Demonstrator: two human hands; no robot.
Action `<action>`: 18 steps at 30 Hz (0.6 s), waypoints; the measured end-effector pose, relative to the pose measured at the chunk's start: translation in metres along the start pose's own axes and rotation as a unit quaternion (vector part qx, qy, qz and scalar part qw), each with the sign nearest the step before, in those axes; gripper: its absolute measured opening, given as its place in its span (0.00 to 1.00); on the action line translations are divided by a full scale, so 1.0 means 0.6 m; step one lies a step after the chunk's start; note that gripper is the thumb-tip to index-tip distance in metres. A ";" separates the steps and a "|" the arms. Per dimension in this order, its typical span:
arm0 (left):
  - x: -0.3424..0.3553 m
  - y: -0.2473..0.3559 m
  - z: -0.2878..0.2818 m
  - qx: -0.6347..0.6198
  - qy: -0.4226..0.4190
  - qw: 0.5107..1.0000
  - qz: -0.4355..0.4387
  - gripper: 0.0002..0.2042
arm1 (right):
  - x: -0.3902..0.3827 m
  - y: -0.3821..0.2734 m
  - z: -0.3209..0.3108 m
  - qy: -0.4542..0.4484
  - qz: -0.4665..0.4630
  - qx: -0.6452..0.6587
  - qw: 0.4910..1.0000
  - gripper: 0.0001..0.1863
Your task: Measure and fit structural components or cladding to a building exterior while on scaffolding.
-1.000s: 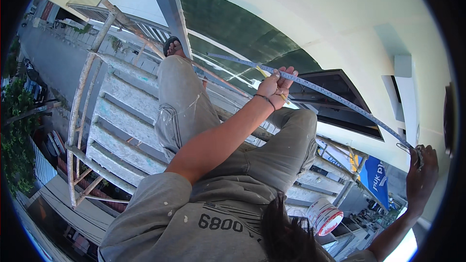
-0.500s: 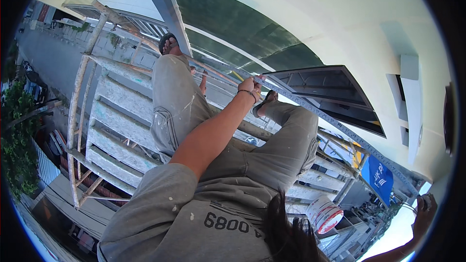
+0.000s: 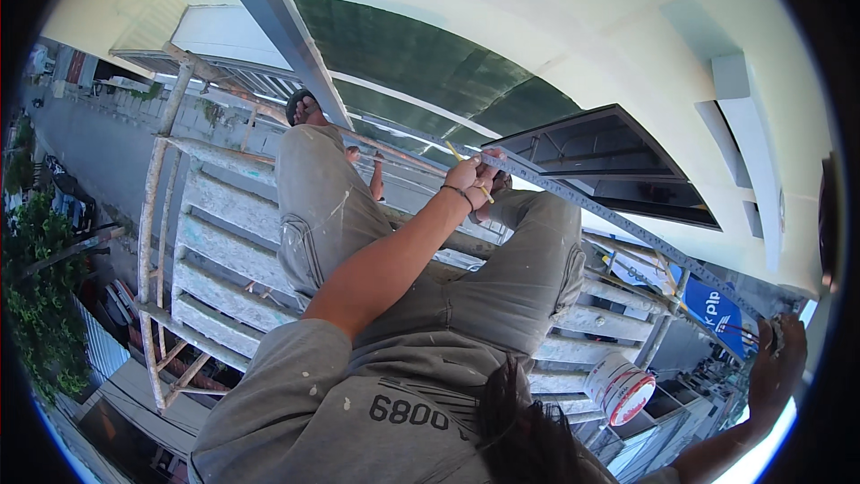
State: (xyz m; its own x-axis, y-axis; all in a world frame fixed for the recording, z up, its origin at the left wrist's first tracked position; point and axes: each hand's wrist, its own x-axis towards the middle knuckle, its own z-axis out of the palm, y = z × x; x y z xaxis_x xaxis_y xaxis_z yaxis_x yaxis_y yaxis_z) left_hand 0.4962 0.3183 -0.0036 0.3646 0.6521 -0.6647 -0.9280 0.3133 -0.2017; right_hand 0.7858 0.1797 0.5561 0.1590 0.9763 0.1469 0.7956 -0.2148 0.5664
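My left hand [image 3: 472, 174] is raised in front of my knees, fingers closed on one end of a long grey measuring tape [image 3: 627, 226] and on a yellow pencil [image 3: 485, 192]. The tape runs taut down to the right, across a dark open window frame [image 3: 609, 161], to my right hand [image 3: 776, 360] at the lower right rim, which grips its other end. My legs in grey paint-spotted trousers [image 3: 313, 206] stretch over a pale wooden scaffold platform [image 3: 215, 251], and one sandalled foot [image 3: 303, 109] rests by a slanting grey metal pole [image 3: 278, 27].
A white paint bucket with a red band [image 3: 623, 385] stands on the planks at the lower right. A blue sign [image 3: 717, 314] hangs beyond it. A green awning [image 3: 403, 63] and a white wall [image 3: 627, 27] rise ahead. Street [image 3: 98, 152] and trees [image 3: 40, 305] lie far below, left.
My left hand has shifted slightly left along the tape. My right hand dropped toward the lower right rim, then rose a little; the tape stays stretched between both hands.
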 end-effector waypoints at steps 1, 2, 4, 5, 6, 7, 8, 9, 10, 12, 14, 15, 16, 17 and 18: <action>-0.008 -0.009 0.004 -0.005 -0.006 1.000 0.003 0.14 | 0.008 -0.010 0.023 0.064 -0.139 -0.066 0.986 0.18; -0.014 -0.016 0.002 -0.028 -0.016 0.999 -0.013 0.12 | 0.018 -0.077 0.036 0.116 -0.185 -0.052 0.975 0.16; -0.034 -0.007 -0.018 -0.047 -0.017 0.999 -0.007 0.10 | 0.046 -0.228 0.034 -0.008 -0.122 0.036 0.992 0.10; -0.042 -0.021 -0.016 -0.036 -0.031 0.998 -0.043 0.08 | 0.045 -0.260 0.032 0.006 -0.149 0.039 0.988 0.11; -0.049 -0.032 -0.008 -0.025 -0.046 0.996 -0.079 0.07 | 0.047 -0.282 0.043 0.024 -0.172 0.029 0.984 0.10; -0.055 -0.039 0.002 -0.037 -0.039 0.994 -0.093 0.07 | 0.054 -0.305 0.056 0.023 -0.183 0.006 0.983 0.10; -0.050 -0.040 0.008 -0.037 -0.044 0.994 -0.096 0.07 | 0.054 -0.332 0.052 0.016 -0.193 -0.005 0.981 0.09; -0.040 -0.036 0.005 -0.047 -0.033 0.995 -0.079 0.07 | 0.058 -0.349 0.062 0.028 -0.209 -0.002 0.978 0.09; -0.028 -0.030 0.003 -0.056 -0.022 0.996 -0.062 0.07 | 0.061 -0.361 0.067 0.040 -0.223 0.002 0.974 0.09; 0.000 0.001 -0.011 -0.059 -0.022 0.997 -0.044 0.07 | 0.069 -0.380 0.059 0.034 -0.238 0.007 0.971 0.09; 0.023 0.031 -0.009 -0.040 0.004 0.999 -0.026 0.09 | 0.076 -0.364 0.058 0.030 -0.236 0.000 0.971 0.10; 0.035 0.050 -0.010 -0.042 0.035 0.998 0.012 0.10 | 0.085 -0.340 0.051 0.010 -0.204 0.004 0.979 0.12; 0.048 0.069 -0.012 -0.045 0.064 0.996 0.047 0.11 | 0.093 -0.303 0.037 -0.010 -0.171 0.006 0.985 0.14; 0.065 0.099 -0.022 -0.051 0.065 0.995 0.052 0.11 | 0.098 -0.229 0.037 0.049 -0.181 -0.040 0.981 0.17; 0.081 0.131 -0.039 -0.058 0.065 0.995 0.057 0.10 | 0.105 -0.125 0.041 0.109 -0.191 -0.087 0.972 0.20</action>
State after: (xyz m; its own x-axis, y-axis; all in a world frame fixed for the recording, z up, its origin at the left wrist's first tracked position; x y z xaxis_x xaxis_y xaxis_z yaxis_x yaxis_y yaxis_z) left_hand 0.4390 0.3582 -0.0688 0.2503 0.5823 -0.7735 -0.9682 0.1558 -0.1960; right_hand 0.7507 0.2583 0.5032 -0.2715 0.9608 0.0561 0.6582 0.1428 0.7392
